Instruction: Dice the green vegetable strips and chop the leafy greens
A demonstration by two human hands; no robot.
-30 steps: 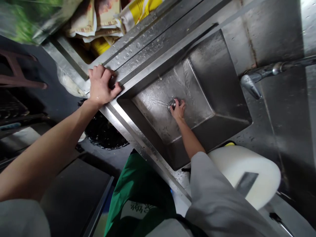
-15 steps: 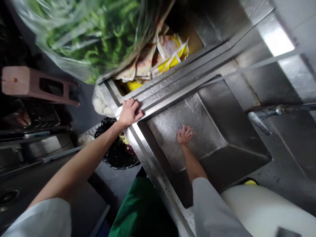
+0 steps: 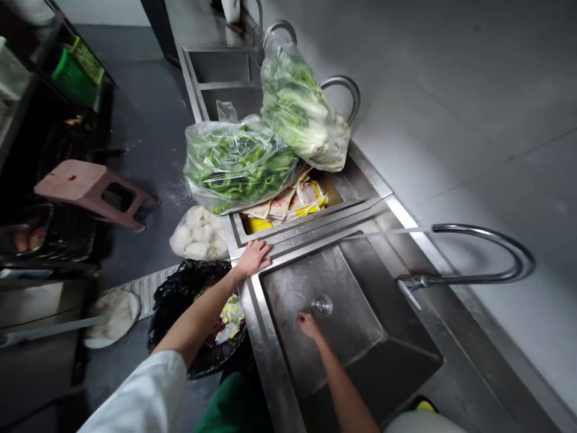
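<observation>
My left hand (image 3: 254,258) rests with its fingers apart on the wet metal rim (image 3: 288,247) at the near left corner of the steel sink (image 3: 360,300). Down inside the basin is my right hand (image 3: 308,323), its fingers curled in and closed; whether something small is in them is hidden. Just right of it the round drain (image 3: 321,305) shows in the basin floor. A curved faucet (image 3: 491,279) stands at the sink's right side.
Bagged green peppers (image 3: 238,168) and a bag of leafy greens (image 3: 302,108) lie over the farther basins, above yellow packets (image 3: 311,198). On the floor at left are a black-lined bin (image 3: 169,300), a pink stool (image 3: 81,183), a white bag (image 3: 198,234) and a long-handled round tool (image 3: 115,316).
The view has lifted and swung, bringing in the faucet and far basins. My right hand has moved off the drain and its spread fingers have closed. My left hand stays on the rim.
</observation>
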